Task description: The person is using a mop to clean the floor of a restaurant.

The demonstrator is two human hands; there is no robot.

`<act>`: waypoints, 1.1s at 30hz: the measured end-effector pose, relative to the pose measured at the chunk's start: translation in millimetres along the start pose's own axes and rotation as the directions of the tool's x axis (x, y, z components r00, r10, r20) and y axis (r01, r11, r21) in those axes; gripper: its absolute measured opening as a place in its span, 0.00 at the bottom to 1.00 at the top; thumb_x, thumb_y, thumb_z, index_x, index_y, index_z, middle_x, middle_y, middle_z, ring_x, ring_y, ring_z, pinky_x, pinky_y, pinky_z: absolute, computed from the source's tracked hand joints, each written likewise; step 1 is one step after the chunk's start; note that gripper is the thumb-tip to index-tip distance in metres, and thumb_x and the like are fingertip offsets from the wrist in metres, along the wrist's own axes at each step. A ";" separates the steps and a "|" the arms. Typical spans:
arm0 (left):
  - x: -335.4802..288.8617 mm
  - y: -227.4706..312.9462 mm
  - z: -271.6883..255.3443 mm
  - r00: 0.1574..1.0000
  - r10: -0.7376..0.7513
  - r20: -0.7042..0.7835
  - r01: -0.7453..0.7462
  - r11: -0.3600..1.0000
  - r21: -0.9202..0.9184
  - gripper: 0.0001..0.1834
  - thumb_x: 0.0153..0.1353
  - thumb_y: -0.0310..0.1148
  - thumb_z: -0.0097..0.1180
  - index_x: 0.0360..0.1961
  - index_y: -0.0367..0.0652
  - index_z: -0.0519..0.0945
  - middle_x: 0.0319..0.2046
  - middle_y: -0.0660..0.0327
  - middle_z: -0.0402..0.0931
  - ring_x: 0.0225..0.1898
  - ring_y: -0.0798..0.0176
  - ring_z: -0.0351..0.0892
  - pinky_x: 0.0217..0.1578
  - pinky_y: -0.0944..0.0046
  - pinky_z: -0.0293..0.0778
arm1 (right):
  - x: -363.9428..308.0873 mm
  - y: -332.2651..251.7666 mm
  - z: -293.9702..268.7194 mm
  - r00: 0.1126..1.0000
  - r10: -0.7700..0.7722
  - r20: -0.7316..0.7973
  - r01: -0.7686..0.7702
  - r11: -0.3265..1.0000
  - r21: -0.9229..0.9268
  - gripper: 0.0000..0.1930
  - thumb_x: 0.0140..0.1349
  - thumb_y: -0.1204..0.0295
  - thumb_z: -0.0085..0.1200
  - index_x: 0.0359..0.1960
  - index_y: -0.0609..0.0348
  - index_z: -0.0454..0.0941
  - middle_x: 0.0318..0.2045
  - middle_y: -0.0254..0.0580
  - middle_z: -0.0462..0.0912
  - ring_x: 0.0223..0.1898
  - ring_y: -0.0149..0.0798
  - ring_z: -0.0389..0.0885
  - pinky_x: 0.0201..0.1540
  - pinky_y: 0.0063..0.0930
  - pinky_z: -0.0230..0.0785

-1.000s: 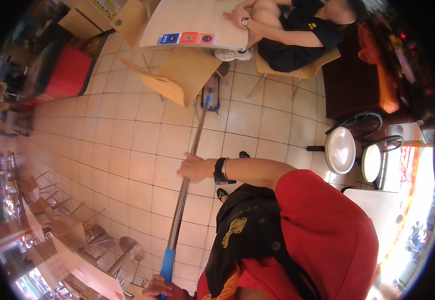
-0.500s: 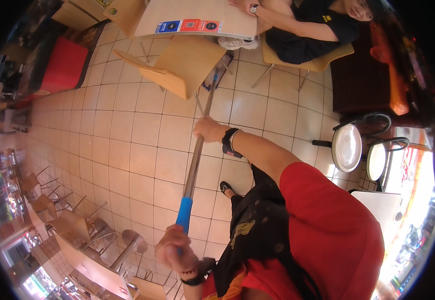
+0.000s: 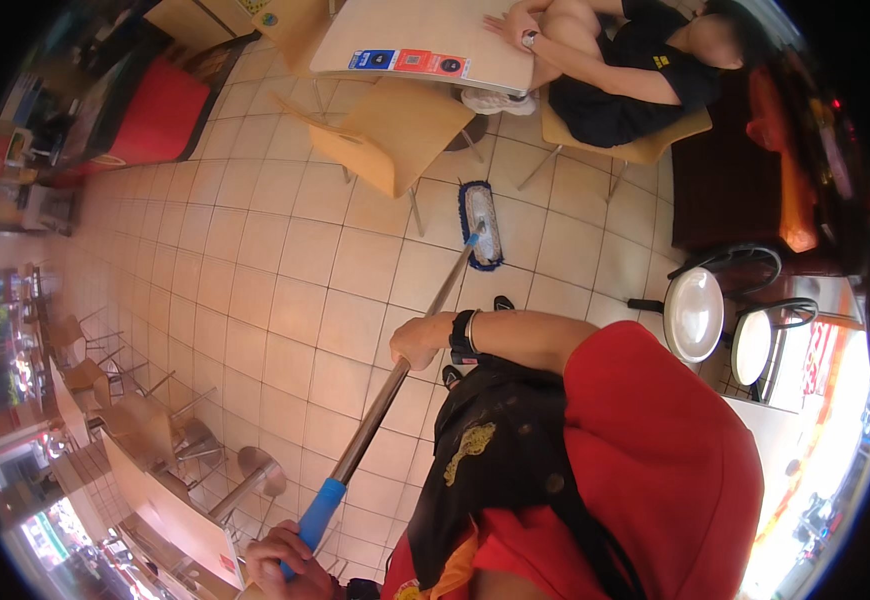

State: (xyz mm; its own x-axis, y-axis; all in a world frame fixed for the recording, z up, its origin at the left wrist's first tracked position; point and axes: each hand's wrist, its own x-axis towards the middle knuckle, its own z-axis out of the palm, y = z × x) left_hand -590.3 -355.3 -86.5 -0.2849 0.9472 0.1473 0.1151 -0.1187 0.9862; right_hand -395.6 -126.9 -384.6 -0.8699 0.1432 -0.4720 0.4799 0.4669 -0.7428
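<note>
A flat mop lies in both my hands, its silver pole [image 3: 373, 425] running slantwise from lower left to upper right. My right hand [image 3: 419, 342], with a black band at the wrist, is closed around the middle of the pole. At the lower left, my left hand [image 3: 290, 562] is wrapped round the blue grip [image 3: 321, 512] at the pole's end. The mop head [image 3: 483, 228], pale with a dark blue fringe, rests on the tiled floor [image 3: 285, 250] just right of a wooden chair [image 3: 395, 125].
A seated person [image 3: 620, 90] in dark clothes leans at the table [image 3: 425, 25] ahead, one white shoe [image 3: 497, 101] beneath it. Round white-seated stools [image 3: 693, 315] stand at the right. A red counter [image 3: 160, 110] is far left; tables and chairs [image 3: 140, 425] line the lower left.
The mop head has come out from beside the chair and drawn nearer to me. My left hand has moved down and left, my right hand slightly back toward me.
</note>
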 end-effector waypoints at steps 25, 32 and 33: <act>112.1 -5.3 190.9 0.745 0.325 0.582 -0.326 0.939 -0.108 0.04 0.57 0.23 0.57 0.29 0.36 0.84 0.14 0.61 0.73 0.16 0.61 0.74 0.31 0.57 0.78 | -49.3 127.8 -36.4 0.277 0.109 -0.955 0.249 0.952 0.181 0.06 0.47 0.79 0.60 0.25 0.53 0.76 0.26 0.37 0.80 0.34 0.44 0.79 0.35 0.36 0.71; 112.2 21.0 178.7 0.701 0.347 0.623 -0.375 0.923 -0.092 0.09 0.63 0.27 0.54 0.35 0.31 0.83 0.11 0.63 0.68 0.15 0.64 0.71 0.27 0.63 0.75 | -62.9 101.6 -22.1 0.332 0.214 -0.919 0.228 0.927 0.299 0.06 0.47 0.80 0.60 0.25 0.56 0.76 0.22 0.38 0.78 0.27 0.39 0.77 0.31 0.32 0.68; 109.2 23.7 173.4 0.715 0.345 0.608 -0.376 0.923 -0.081 0.10 0.63 0.28 0.54 0.35 0.30 0.83 0.11 0.64 0.67 0.15 0.65 0.71 0.26 0.63 0.74 | -61.7 95.2 -18.2 0.353 0.224 -0.909 0.226 0.922 0.315 0.06 0.47 0.80 0.60 0.24 0.57 0.75 0.21 0.39 0.78 0.27 0.39 0.77 0.30 0.32 0.67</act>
State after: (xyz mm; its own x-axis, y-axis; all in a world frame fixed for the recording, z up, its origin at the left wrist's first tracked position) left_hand -453.6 -203.0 -60.1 0.4140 0.8178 0.3998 0.1360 -0.4899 0.8611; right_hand -298.4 -75.4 -417.5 -0.3028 0.9480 0.0985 0.2818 0.1878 -0.9409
